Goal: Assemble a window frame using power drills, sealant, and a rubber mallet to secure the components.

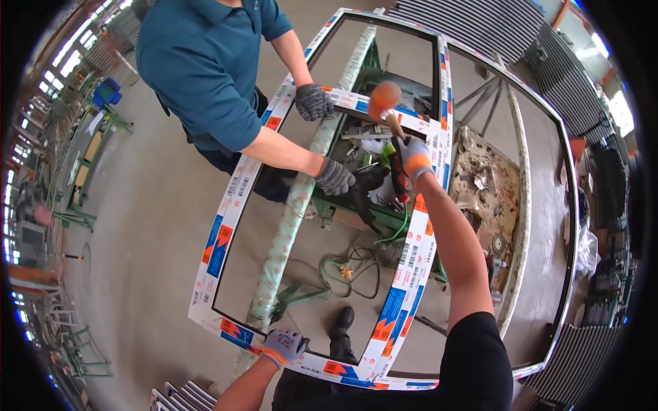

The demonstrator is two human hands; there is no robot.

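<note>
My right hand (413, 156), in a grey and orange glove, is closed round the handle of a mallet (384, 100). The mallet's orange-red head is slightly blurred and hangs over the right end of the crossbar (351, 101) of a large window frame (218, 241). White film with blue and orange print covers the frame. Down at the near edge my left hand (283, 346), gloved alike, has its fingers over the frame's near bar. Across from me a co-worker in a teal shirt has one grey-gloved hand (314, 102) on the crossbar and another (335, 177) inside the opening.
Beneath the frame run a wrapped support bar (291, 219) and a green bench holding tools. A cable (351, 274) lies coiled on the floor. Right of it, a scrap-filled tray (483, 198) sits under the frame. Stacked profiles (473, 24) stand at the back.
</note>
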